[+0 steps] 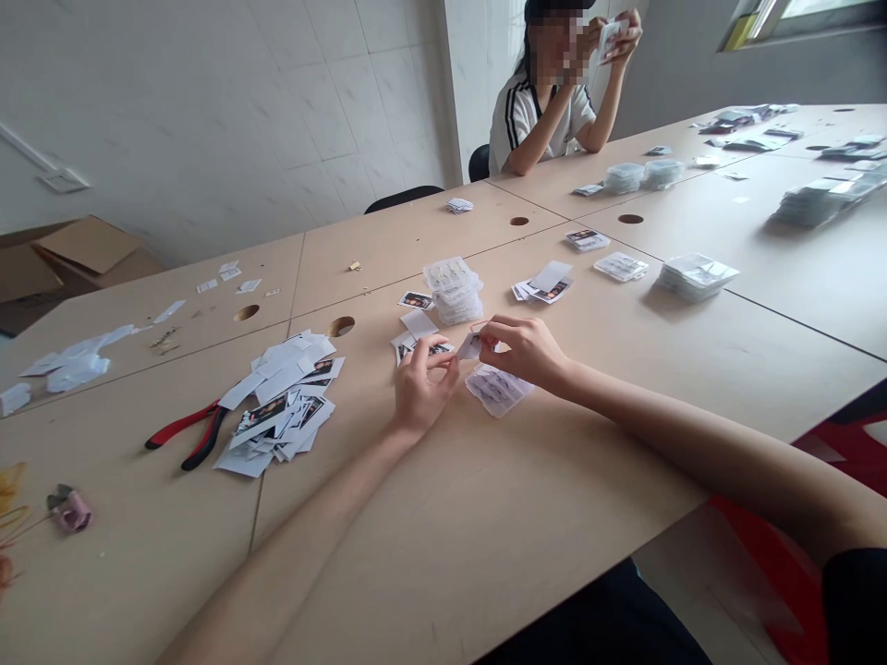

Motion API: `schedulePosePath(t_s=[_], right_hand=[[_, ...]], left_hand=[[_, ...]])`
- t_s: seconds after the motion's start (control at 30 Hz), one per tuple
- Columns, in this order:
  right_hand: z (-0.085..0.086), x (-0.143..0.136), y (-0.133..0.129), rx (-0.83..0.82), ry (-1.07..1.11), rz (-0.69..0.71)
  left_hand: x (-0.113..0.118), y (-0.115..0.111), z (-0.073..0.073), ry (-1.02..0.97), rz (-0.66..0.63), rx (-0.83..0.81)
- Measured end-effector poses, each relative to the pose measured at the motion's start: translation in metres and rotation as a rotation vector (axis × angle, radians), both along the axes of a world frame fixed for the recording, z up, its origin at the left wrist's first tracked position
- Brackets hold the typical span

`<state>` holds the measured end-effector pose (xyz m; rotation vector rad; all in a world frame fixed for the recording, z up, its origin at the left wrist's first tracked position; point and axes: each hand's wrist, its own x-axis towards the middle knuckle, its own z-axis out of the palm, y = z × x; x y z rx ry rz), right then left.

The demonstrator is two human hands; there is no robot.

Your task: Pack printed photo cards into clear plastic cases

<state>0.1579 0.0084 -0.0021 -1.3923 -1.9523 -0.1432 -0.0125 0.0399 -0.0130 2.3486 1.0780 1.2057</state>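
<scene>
My right hand (527,351) pinches a small card (469,346) above the table, its fingers closed together. At the card's left corner are the fingertips of my left hand (424,388), curled in a loose pinch. Just below the card lies a clear plastic box (497,390) with small items in it, partly covered by my right hand. Behind my hands stands a stack of clear plastic boxes (454,291). Some printed cards (419,323) lie beside that stack, partly behind my left hand.
Left of my hands are a heap of cards (284,402) and red-and-black pliers (184,429). More cards (544,282) and filled boxes (697,275) lie to the right. A co-worker (547,111) across the table holds up a clear box (611,42). The tabletop has round holes (341,326).
</scene>
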Motion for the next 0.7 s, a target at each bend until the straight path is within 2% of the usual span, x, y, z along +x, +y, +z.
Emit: schedulePosePath(t_s=[0.33,0.5,0.7], right_hand=[[-0.005,0.003,0.005,0.100,-0.031,-0.069],[-0.005,0.004,0.004,0.127,-0.036,-0.056],[-0.002,0.020,0.010,0.135,0.016,-0.088]], left_hand=[[0.000,0.001,0.000,0.003,0.021,-0.036],[0.000,0.001,0.000,-0.002,0.032,-0.051],[-0.003,0.006,-0.001,-0.064,0.049,-0.084]])
